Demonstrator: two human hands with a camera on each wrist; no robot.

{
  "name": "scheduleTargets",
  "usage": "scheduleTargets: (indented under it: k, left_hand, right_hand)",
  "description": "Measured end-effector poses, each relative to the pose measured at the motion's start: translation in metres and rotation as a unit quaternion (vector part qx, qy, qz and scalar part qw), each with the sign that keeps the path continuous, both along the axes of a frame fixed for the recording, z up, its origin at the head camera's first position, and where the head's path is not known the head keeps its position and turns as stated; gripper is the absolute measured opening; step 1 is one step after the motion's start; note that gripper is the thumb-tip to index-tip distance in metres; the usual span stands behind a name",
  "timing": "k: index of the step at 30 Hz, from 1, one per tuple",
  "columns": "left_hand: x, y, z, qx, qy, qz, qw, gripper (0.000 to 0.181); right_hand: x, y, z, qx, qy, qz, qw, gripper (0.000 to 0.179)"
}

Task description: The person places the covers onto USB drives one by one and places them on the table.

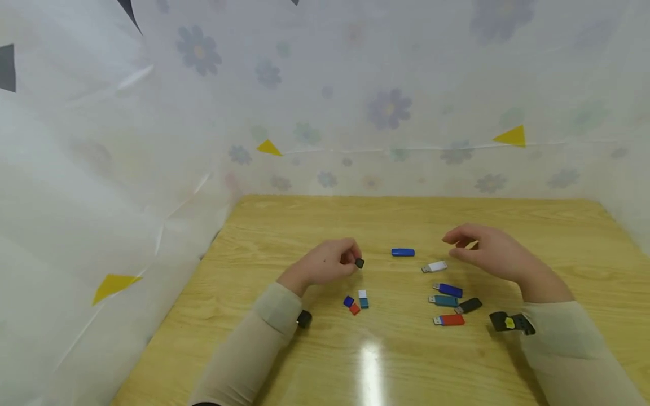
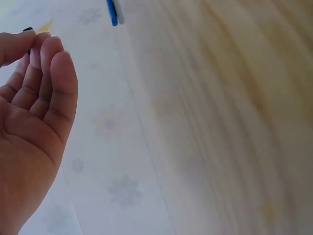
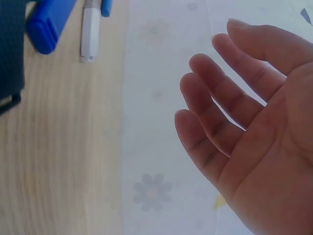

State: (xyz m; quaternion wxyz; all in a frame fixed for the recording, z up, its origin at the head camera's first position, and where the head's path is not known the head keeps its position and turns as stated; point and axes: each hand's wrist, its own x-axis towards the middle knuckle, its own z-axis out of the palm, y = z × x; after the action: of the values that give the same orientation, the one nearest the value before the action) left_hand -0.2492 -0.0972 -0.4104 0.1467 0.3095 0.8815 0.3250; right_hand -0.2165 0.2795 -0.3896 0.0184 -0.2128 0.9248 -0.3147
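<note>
My left hand (image 1: pixel 329 261) pinches a small black USB stick cap (image 1: pixel 359 263) between thumb and fingertips, above the table. In the left wrist view only a dark edge of this cap (image 2: pixel 28 30) shows. My right hand (image 1: pixel 490 251) hovers with loosely bent fingers and holds nothing; nearest it lies an uncapped white USB stick (image 1: pixel 435 267). Between the hands lies a blue USB stick (image 1: pixel 403 252) with no bare plug visible. Closer to me are uncapped sticks: blue (image 1: pixel 449 290), teal (image 1: pixel 444 301), black (image 1: pixel 470 305) and red (image 1: pixel 452 320).
Loose caps lie grouped below the left hand: white (image 1: pixel 362 294), teal (image 1: pixel 364 303), blue (image 1: pixel 348 301) and red (image 1: pixel 355 309). The wooden table (image 1: pixel 304 366) meets a flower-patterned sheet (image 1: pixel 325 113) at the back. Straps with dark devices (image 1: pixel 512 323) sit at both wrists.
</note>
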Motion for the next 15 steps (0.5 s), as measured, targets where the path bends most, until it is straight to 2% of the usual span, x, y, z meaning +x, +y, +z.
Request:
scheduleTargets:
  k: [5,9,15]
  left_hand:
    - [0.005,0.007,0.001,0.031,-0.010,-0.012,0.9994,0.014]
    - [0.010,0.008,0.002,0.043,-0.013,-0.014,0.9989,0.013]
    - [0.012,0.006,0.002,0.052,-0.015,-0.017,0.9984,0.013]
  right_hand:
    - [0.009,0.009,0.000,0.030,-0.008,0.015,0.9994,0.024]
    - [0.016,0.023,-0.006,0.050,-0.048,0.045,0.9965,0.023]
    - [0.022,0.047,-0.017,0.064,-0.096,0.105,0.9878,0.019]
